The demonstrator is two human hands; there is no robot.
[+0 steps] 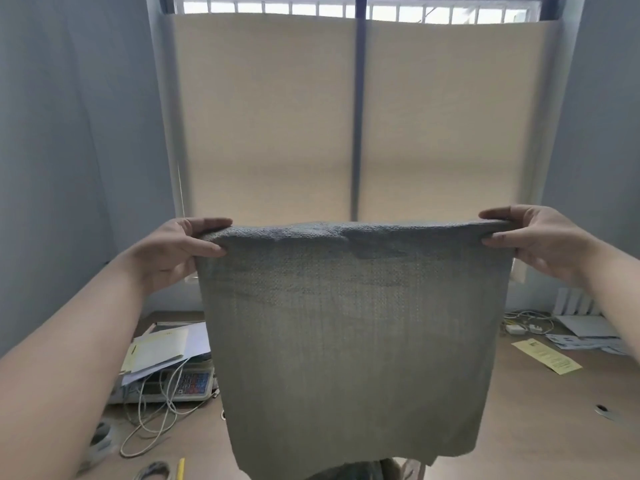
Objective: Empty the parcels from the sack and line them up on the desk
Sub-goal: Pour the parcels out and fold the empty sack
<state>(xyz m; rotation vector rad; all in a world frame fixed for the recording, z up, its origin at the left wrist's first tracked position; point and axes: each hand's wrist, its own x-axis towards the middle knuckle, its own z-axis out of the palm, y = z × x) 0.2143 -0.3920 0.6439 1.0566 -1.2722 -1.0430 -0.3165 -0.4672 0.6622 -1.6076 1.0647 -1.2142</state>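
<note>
- Grey woven sack (353, 323) hangs flat in the air above the wooden surface (540, 410)
- Left hand (176, 251) pinches the sack's top left corner, thumb in front and fingers behind
- Right hand (540, 240) pinches the sack's top right corner the same way
- Left of the sack lie papers (162, 348), a machine with keys (187, 384) and white cables (156, 414)
- Right of the sack lies a yellow slip (547, 356)
</note>
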